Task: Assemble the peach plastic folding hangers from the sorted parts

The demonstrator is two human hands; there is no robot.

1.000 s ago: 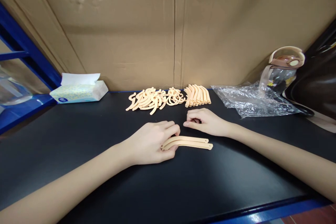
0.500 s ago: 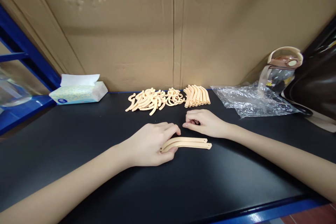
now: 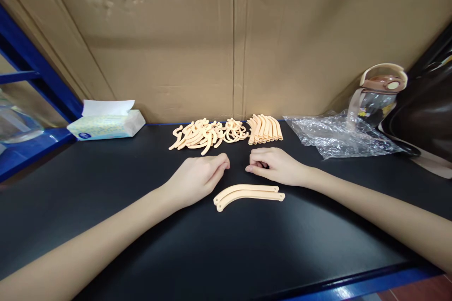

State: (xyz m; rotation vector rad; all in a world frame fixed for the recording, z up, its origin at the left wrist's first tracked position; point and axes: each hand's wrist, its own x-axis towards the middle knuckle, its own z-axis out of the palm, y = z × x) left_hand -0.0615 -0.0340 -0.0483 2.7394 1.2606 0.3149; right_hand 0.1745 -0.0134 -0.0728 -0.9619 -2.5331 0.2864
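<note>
Two long curved beige pieces (image 3: 252,192) with holes at their ends lie side by side on the black tabletop (image 3: 197,254). Up and to the left of them rests my left hand (image 3: 199,176), its fingers curled together with nothing visible in them. My right hand (image 3: 275,165) lies on the table above the pieces' right end, fingers curled in a loose fist and holding nothing. Beyond my hands are a loose pile of curved beige pieces (image 3: 199,134), some ring-like curved pieces (image 3: 235,130) and a neat stack of long curved pieces (image 3: 264,128).
A tissue pack (image 3: 106,122) stands at the back left by a blue frame (image 3: 45,80). Crumpled clear plastic (image 3: 339,136) lies at the back right, beside a bottle (image 3: 377,94) with a strap. A cardboard wall (image 3: 158,47) rises behind the table.
My left hand has let go of the two long curved pieces and moved up and left, its fingers closing. The pieces and my right hand have stayed in place.
</note>
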